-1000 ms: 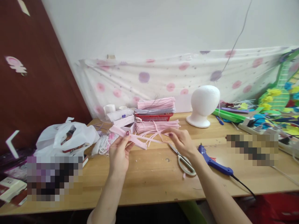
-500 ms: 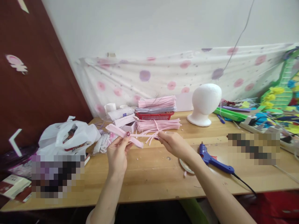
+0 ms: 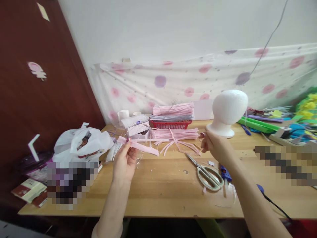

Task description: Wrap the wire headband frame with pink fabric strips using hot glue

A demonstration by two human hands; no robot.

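Observation:
My left hand (image 3: 125, 160) pinches a flat, fuzzy pink band (image 3: 145, 148) between thumb and fingers, its longer end pointing right. A thin pink strip runs rightward from that hand and blends into the pink pipe cleaners (image 3: 183, 134) behind. My right hand (image 3: 213, 144) is closed with curled fingers at the right end of this bundle; whatever it grips cannot be made out. Loose pink pipe cleaners (image 3: 177, 143) fan out between the hands. Below the right hand lie scissors (image 3: 209, 178) with pale handles. My right forearm partly covers a blue glue gun (image 3: 226, 173).
Behind the bundle, a red basket (image 3: 170, 125) carries more pink and grey pipe cleaners. A white foam head (image 3: 229, 110) stands at the back right. White plastic bags (image 3: 81, 143) lie left. Green sheets (image 3: 260, 124) and a power strip (image 3: 284, 135) are to the right.
My right hand has moved right, away from the left hand, which still holds the pink band. The view has shifted, and the scissors now show from behind the right forearm.

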